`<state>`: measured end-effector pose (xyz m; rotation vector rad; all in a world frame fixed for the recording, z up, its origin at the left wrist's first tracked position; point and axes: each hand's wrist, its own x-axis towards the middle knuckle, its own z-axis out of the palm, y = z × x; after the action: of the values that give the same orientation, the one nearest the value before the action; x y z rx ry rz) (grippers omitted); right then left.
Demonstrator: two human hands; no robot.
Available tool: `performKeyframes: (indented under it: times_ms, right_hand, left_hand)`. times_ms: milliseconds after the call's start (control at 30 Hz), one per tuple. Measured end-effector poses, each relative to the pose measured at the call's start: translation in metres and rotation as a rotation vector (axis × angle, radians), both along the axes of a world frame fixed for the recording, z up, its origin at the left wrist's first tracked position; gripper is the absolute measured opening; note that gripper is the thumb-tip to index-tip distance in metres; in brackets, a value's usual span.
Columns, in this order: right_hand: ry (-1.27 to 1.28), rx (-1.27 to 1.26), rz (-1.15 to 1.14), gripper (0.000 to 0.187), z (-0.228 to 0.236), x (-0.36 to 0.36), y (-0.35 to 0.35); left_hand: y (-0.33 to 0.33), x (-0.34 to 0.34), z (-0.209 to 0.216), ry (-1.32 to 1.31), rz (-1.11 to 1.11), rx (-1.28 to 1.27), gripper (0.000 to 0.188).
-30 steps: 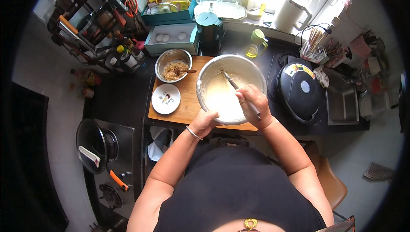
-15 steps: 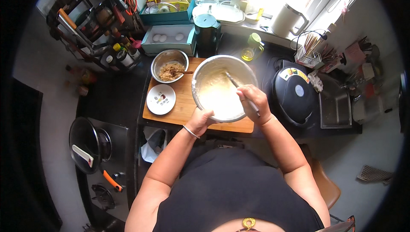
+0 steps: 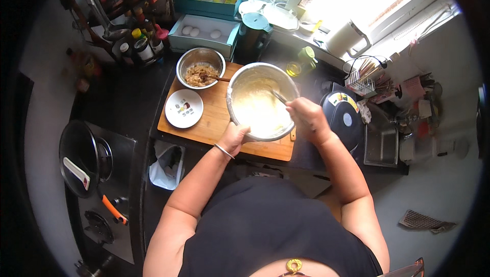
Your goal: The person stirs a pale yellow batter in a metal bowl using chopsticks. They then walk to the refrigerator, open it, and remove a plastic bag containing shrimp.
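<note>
A large metal mixing bowl (image 3: 255,73) holds a pale, thick batter-like mixture (image 3: 255,108). My left hand (image 3: 235,136) is closed on its near-left rim, the thumb over the edge. In my right hand (image 3: 310,119) is a slim silvery utensil (image 3: 278,96), whose far end dips into the mixture; fingers hide much of it, so I cannot tell its kind. Left of the big bowl, a smaller metal bowl (image 3: 179,71) contains a brownish chopped mixture (image 3: 199,75) and a brown-handled utensil (image 3: 220,78). Nearer me lies a white plate (image 3: 184,108) with a printed picture.
Beneath the bowls is a wooden board (image 3: 212,129). Behind them stand a box of eggs (image 3: 203,40), a dark jug (image 3: 254,32) and an oil bottle (image 3: 301,63). A round black appliance (image 3: 344,116) and sink (image 3: 382,144) are to the right, a stove with a pan (image 3: 79,149) to the left.
The whole view has shifted and turned slightly. My right hand has moved the utensil within the mixture, and its lower handle end is now less visible. My left hand keeps its grip on the rim.
</note>
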<state>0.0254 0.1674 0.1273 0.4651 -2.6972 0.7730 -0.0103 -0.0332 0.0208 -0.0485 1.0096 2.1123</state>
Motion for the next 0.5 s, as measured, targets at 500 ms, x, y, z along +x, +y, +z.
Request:
performKeyframes:
  times_ms: [500]
  right_hand:
    - [-0.158, -0.141, 0.246, 0.007, 0.002, 0.022, -0.051]
  left_hand:
    - [0.001, -0.003, -0.001, -0.084, -0.027, 0.033, 0.043]
